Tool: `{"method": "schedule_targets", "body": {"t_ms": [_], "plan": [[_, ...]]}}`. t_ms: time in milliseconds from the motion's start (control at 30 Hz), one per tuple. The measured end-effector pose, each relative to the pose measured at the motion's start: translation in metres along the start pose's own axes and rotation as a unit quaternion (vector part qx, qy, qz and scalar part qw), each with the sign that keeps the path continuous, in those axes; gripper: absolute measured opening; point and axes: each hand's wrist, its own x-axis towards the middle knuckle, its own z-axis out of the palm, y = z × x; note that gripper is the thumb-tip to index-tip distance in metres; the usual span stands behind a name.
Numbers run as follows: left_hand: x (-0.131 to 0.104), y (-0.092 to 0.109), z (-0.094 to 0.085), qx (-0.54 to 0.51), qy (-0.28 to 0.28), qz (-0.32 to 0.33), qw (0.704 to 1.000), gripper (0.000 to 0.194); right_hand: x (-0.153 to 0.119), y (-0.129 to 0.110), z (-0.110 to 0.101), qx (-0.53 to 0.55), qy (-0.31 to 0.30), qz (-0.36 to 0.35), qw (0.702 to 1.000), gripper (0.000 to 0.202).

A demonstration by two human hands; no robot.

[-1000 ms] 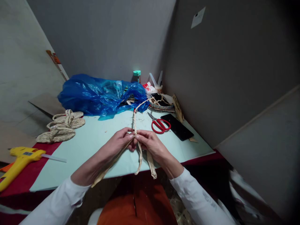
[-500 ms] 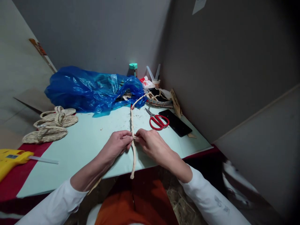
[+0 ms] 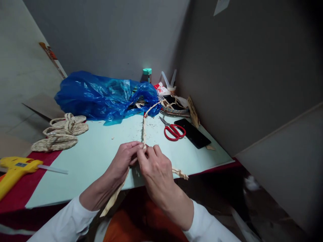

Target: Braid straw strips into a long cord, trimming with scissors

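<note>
The pale straw-coloured plaited cord (image 3: 144,131) runs just left of the red-handled metal scissors (image 3: 170,125) on the pale-green-covered table (image 3: 96,158). Nearer the wearer than the scissors, and to their left, the bare left hand (image 3: 127,156) pinches the cord's near end between thumb and fingers. The right hand (image 3: 157,168) bends over the same end, its grip narrow and closed there — the fingertips are hidden, so which strand they hold cannot be told. One loose, flat straw strip (image 3: 113,198) hangs below the left hand; another twisted strip (image 3: 180,173) shows past the right hand, on the wearer's side of the scissors.

A black flat rectangular phone (image 3: 194,133) lies just right of the scissors. Beyond them, to the left, spreads a crumpled blue plastic bag (image 3: 101,97); well to their left sit woven straw sandals (image 3: 54,143) and a yellow plastic glue gun (image 3: 21,166).
</note>
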Motion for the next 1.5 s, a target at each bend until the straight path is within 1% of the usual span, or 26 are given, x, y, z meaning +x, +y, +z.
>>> {"method": "schedule_targets", "body": {"t_ms": [100, 167, 200, 267, 333, 400, 533, 667, 733, 800, 867, 900, 933, 1033, 1133, 1167, 1200, 1233, 1267, 1300, 1333, 1367, 1400, 1433, 1467, 1500], "plan": [[-0.001, 0.001, -0.003, 0.008, -0.010, -0.019, 1.000, 0.018, -0.015, -0.002, 0.002, 0.026, -0.005, -0.017, 1.000, 0.029], [0.000, 0.002, -0.004, 0.024, -0.012, -0.033, 0.999, 0.020, -0.023, -0.001, -0.002, 0.081, -0.028, -0.017, 0.996, 0.039], [0.000, 0.002, -0.004, 0.030, -0.014, -0.038, 0.999, 0.020, -0.026, 0.001, -0.005, 0.128, -0.043, -0.007, 0.991, 0.043], [0.000, 0.004, -0.005, 0.035, -0.024, -0.032, 0.999, 0.019, -0.027, 0.008, -0.012, 0.244, -0.068, 0.030, 0.967, 0.042], [0.000, 0.006, -0.005, 0.034, -0.036, -0.017, 0.999, 0.019, -0.022, 0.018, -0.017, 0.350, -0.082, 0.074, 0.930, 0.034], [0.000, 0.006, -0.005, 0.033, -0.044, -0.007, 0.998, 0.020, -0.013, 0.027, -0.020, 0.412, -0.092, 0.103, 0.901, 0.031], [0.000, 0.005, -0.007, 0.048, -0.040, -0.001, 0.998, 0.023, 0.001, 0.036, -0.019, 0.462, -0.115, 0.106, 0.873, 0.029], [0.000, 0.004, -0.008, 0.061, -0.029, -0.006, 0.998, 0.025, 0.005, 0.042, -0.019, 0.510, -0.128, 0.100, 0.844, 0.031], [0.001, 0.004, -0.007, 0.056, -0.019, -0.009, 0.998, 0.026, 0.005, 0.048, -0.019, 0.538, -0.131, 0.121, 0.824, 0.024], [0.001, 0.004, -0.006, 0.050, -0.009, -0.011, 0.999, 0.028, 0.006, 0.053, -0.018, 0.571, -0.140, 0.154, 0.794, 0.016], [0.001, 0.005, -0.005, 0.050, -0.003, -0.015, 0.999, 0.030, 0.009, 0.057, -0.015, 0.590, -0.144, 0.185, 0.773, 0.014], [0.001, 0.006, -0.004, 0.050, 0.000, -0.016, 0.999, 0.030, 0.010, 0.059, -0.012, 0.588, -0.140, 0.197, 0.772, 0.014], [0.001, 0.007, -0.004, 0.050, 0.001, -0.018, 0.999, 0.030, 0.012, 0.059, -0.009, 0.577, -0.128, 0.207, 0.780, 0.013], [0.001, 0.009, -0.003, 0.048, -0.004, -0.019, 0.999, 0.027, 0.017, 0.062, -0.001, 0.533, -0.088, 0.227, 0.811, 0.008], [0.000, 0.009, -0.004, 0.052, -0.006, -0.020, 0.998, 0.022, 0.022, 0.072, 0.001, 0.540, -0.090, 0.211, 0.810, 0.008], [0.000, 0.008, -0.004, 0.057, -0.005, -0.021, 0.998, 0.022, 0.024, 0.078, 0.001, 0.536, -0.089, 0.200, 0.815, 0.010], [0.001, 0.008, -0.005, 0.063, -0.006, -0.023, 0.998, 0.022, 0.027, 0.086, -0.001, 0.514, -0.078, 0.191, 0.832, 0.011], [0.001, 0.007, -0.006, 0.069, -0.009, -0.024, 0.997, 0.023, 0.029, 0.096, -0.002, 0.466, -0.060, 0.185, 0.863, 0.013], [0.001, 0.007, -0.007, 0.073, -0.014, -0.025, 0.997, 0.024, 0.032, 0.105, -0.003, 0.391, -0.042, 0.181, 0.901, 0.014], [0.001, 0.006, -0.008, 0.074, -0.020, -0.027, 0.997, 0.025, 0.034, 0.115, -0.003, 0.295, -0.034, 0.176, 0.939, 0.015], [0.001, 0.006, -0.008, 0.070, -0.025, -0.030, 0.997, 0.025, 0.037, 0.124, -0.003, 0.190, -0.049, 0.167, 0.966, 0.015], [0.001, 0.006, -0.009, 0.062, -0.026, -0.033, 0.997, 0.025, 0.039, 0.131, -0.002, 0.094, -0.081, 0.157, 0.980, 0.015], [0.001, 0.007, -0.009, 0.050, -0.026, -0.036, 0.998, 0.023, 0.042, 0.136, 0.001, 0.019, -0.121, 0.147, 0.981, 0.015], [0.001, 0.008, -0.008, 0.037, -0.025, -0.038, 0.998, 0.022, 0.044, 0.139, 0.005, -0.030, -0.157, 0.140, 0.977, 0.016], [0.000, 0.009, -0.008, 0.026, -0.023, -0.039, 0.999, 0.021, 0.046, 0.139, 0.010, -0.057, -0.182, 0.135, 0.972, 0.017], [0.000, 0.010, -0.007, 0.016, -0.022, -0.039, 0.999, 0.020, 0.048, 0.139, 0.014, -0.068, -0.193, 0.134, 0.970, 0.018]]}}
